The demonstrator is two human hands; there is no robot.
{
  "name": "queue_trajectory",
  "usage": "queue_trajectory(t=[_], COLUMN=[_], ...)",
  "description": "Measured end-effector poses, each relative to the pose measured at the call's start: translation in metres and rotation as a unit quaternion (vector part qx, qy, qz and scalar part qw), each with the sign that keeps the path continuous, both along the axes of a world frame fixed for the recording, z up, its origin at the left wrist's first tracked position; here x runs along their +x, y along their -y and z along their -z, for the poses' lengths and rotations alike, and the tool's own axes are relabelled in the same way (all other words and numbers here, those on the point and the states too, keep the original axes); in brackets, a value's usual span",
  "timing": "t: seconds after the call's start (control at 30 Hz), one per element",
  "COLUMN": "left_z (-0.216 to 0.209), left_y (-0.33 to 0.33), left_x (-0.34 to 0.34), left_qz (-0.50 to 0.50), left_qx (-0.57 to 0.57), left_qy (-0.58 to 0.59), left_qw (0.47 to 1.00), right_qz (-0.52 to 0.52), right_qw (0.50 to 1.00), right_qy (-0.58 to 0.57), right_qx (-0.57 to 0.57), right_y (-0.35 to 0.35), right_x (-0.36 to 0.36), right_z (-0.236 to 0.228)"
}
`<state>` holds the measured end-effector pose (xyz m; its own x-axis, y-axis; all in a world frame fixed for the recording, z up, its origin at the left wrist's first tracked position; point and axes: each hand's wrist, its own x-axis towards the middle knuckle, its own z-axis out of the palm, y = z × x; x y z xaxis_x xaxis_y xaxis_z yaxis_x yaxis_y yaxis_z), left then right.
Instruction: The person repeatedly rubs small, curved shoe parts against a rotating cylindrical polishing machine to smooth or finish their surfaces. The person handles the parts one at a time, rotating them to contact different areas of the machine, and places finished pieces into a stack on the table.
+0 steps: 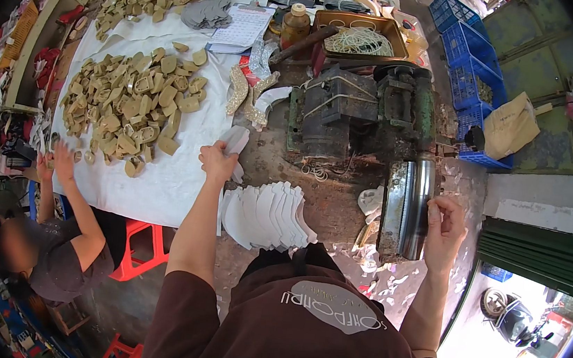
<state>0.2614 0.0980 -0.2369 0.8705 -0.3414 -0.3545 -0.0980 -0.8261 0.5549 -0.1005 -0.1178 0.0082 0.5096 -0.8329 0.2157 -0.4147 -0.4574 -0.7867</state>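
My left hand (217, 162) is closed on the edge of a small stack of pale curved pieces (237, 140) by the white cloth. Just in front of it, a fanned row of white curved sheet pieces (265, 212) lies at the table's near edge. My right hand (446, 227) is beside the shiny metal roller (422, 200) of a bench machine (349, 112). Its thumb and fingers are pinched together, and I cannot make out whether something thin is between them.
Tan block-like parts (134, 100) are heaped on a white cloth (186, 200). At the left sits a co-worker (48, 252) with both hands raised at the cloth's edge. Behind the machine is a brown tray (401, 48) of pale bands. Blue crates (476, 73) stand at the far right.
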Motion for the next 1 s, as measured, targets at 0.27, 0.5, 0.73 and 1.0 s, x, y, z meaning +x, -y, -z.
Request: queue_trajectory(t=[0.27,0.5,0.73,1.0], left_z=[-0.129,-0.214,-0.217,-0.183], left_y=[0.019,0.023,0.019,0.022], left_x=[-0.061,-0.114,-0.133,-0.172], left_qz=[0.188,0.411,0.262,-0.075], left_qx=[-0.255,-0.340,-0.462,-0.607], left_qy=[0.132,0.097,-0.192,-0.560], left_qw=[0.939,0.840,0.825,0.559], right_qz=[-0.129,-0.324,-0.276,-0.266], right_qw=[0.991,0.912,0.956,0.943], right_qy=[0.014,-0.140,-0.076,-0.028], right_qx=[-0.012,-0.207,-0.060,-0.199], right_y=[-0.036,-0.060,-0.061,-0.079], right_x=[0.040,0.093,0.066,0.056], right_z=[-0.017,-0.011,-0.002,-0.014])
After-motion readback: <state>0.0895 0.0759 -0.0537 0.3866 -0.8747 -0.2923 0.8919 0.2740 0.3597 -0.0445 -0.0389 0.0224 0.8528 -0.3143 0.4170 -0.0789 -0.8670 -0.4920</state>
